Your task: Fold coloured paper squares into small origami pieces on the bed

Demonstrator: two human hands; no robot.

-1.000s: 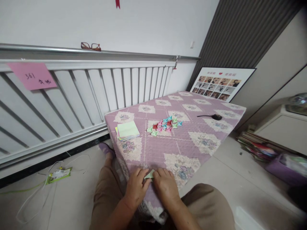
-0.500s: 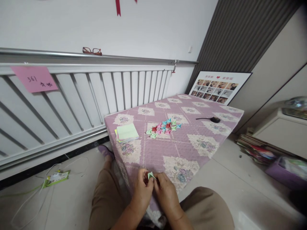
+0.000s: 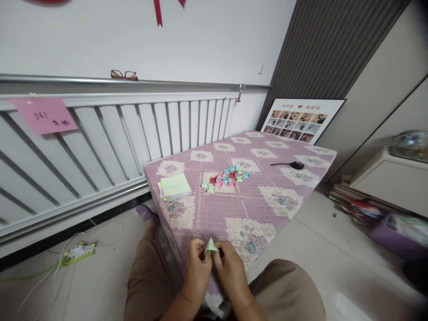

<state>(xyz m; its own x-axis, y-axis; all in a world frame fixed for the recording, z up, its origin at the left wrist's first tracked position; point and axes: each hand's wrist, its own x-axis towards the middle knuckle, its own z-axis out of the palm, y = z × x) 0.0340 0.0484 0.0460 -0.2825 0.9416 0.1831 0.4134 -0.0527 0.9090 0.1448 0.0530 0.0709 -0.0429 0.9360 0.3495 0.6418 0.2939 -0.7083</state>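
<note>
Both my hands are together at the near edge of a low table under a pink floral cloth (image 3: 254, 200). My left hand (image 3: 198, 269) and my right hand (image 3: 231, 272) pinch a small light-green folded paper piece (image 3: 211, 246) between their fingertips, lifted just off the cloth. Farther back on the table lies a cluster of several small folded paper pieces (image 3: 225, 177) in green, red, pink and blue. A stack of square coloured paper sheets (image 3: 175, 186) with a pale green one on top sits at the table's left edge.
A small black object with a cord (image 3: 294, 165) lies at the table's far right. A white slatted radiator cover (image 3: 100, 133) runs along the wall, with glasses (image 3: 123, 75) on its top rail and a pink note (image 3: 43, 115). A photo board (image 3: 299, 120) leans in the corner; books (image 3: 356, 206) lie on the floor.
My hands have lifted the green paper piece off the cloth and drawn closer together, and the piece now stands up between my fingertips. The view has shifted slightly.
</note>
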